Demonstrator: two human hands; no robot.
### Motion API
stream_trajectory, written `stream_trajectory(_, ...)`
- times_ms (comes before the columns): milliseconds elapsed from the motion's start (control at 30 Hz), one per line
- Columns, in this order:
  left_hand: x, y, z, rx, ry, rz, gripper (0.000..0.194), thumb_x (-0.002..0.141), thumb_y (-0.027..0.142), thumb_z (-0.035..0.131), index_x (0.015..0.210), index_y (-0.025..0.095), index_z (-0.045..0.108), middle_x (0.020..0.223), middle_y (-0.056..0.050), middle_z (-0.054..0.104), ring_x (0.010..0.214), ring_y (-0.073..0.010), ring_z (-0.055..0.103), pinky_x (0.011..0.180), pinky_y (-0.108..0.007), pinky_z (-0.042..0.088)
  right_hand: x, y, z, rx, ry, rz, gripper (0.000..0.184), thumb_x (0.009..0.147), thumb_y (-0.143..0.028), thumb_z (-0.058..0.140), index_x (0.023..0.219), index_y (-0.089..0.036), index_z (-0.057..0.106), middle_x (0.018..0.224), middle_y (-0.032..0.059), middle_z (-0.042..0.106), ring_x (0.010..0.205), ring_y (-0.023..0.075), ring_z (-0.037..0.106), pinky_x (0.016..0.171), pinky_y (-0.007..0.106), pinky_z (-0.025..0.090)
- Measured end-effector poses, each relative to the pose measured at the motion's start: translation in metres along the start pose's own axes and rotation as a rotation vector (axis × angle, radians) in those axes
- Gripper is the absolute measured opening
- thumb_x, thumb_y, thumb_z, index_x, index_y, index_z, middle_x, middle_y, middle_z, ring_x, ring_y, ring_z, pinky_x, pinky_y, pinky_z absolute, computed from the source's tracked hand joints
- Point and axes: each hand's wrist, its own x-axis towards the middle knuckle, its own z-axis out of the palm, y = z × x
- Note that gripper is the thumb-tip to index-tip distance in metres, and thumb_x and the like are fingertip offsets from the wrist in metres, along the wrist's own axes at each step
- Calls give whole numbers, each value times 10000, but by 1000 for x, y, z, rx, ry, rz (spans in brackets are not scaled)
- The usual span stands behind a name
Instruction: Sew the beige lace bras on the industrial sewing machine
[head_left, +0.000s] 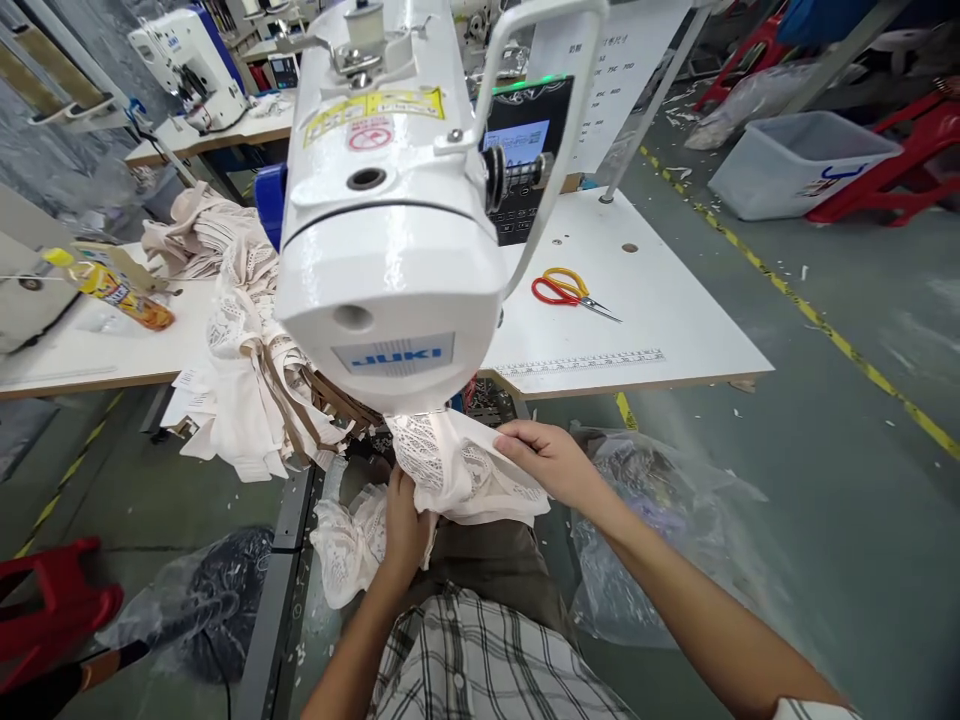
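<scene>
A white sewing machine (397, 290) fills the upper middle and hides its own needle area. Below its head hangs a cream lace bra (480, 465), its top edge running in under the machine. My right hand (555, 462) pinches the bra's right edge between thumb and fingers. On the left side, my left hand (405, 515) is closed at the bra's lower left edge, its fingertips partly hidden by the fabric. More cream lace pieces (349, 555) hang beside my left wrist. A heap of similar lace pieces (247, 370) with brown straps lies left of the machine.
Red and yellow scissors (566, 290) and a ruler strip (585, 362) lie on the white table (675, 320). A drink bottle (112, 290) lies at left. Plastic bags (637, 530) and a red stool (56, 605) are on the floor. A clear bin (795, 165) stands at upper right.
</scene>
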Motion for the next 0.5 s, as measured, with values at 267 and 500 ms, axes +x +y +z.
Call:
stream_trajectory(267,11,10,-29,331,136,370,649,874,26,420,1477,260,378,1533,-140,394,1468,-290,291,1157,-544,318,-43,47,-76,-439,-39,325,452,944,-553,431,712,-206,605,676,55,657,584,199,580,511,290,371)
stream_trajectory(500,-20,-25,-52,523,-306,-218,483,949,357,470,1398,177,468,1450,-144,487,1348,-226,455,1106,-362,381,-49,120,-56,-683,-104,385,433,884,-503,458,1080,-177,666,1014,150,726,850,316,682,653,385,505)
